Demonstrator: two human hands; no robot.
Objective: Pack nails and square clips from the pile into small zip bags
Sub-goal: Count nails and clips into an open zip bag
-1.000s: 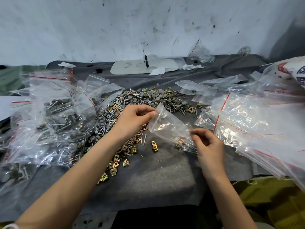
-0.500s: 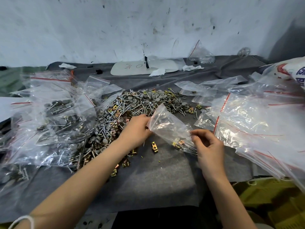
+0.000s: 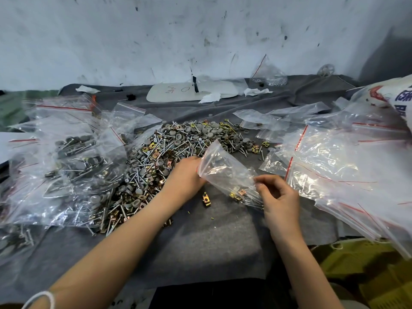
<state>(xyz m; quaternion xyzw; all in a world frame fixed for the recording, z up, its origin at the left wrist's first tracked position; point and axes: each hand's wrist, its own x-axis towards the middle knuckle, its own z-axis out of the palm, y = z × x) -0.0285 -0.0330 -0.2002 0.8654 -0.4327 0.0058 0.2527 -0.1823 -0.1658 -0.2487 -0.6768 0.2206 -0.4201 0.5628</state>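
Holding the small zip bag (image 3: 225,172) slanted just above the surface (image 3: 211,237), mouth raised toward the pile (image 3: 178,148), sealed end dropped low and to the right, likely to let anything fed in slide down and settle. Already carries a few square clips (image 3: 238,194) and some nails (image 3: 252,200), bunched at that low end. Pinches the bag right there with the right grip (image 3: 278,197), thumb and fingertips curled onto the plastic beside the contents, presumably to steady the load. Meets the bag's red-lined mouth with the left grip (image 3: 187,175), back of the hand up, fingers hidden behind the plastic and the pile; cannot tell whether clamped on pieces, on the bag's lip, or on nothing. Leaves one loose clip (image 3: 206,199) on the cloth just below the bag, between the two wrists. Flanked by filled bags (image 3: 73,157) on the left and empty bags (image 3: 334,166) heaped on the right, handy for the next round.
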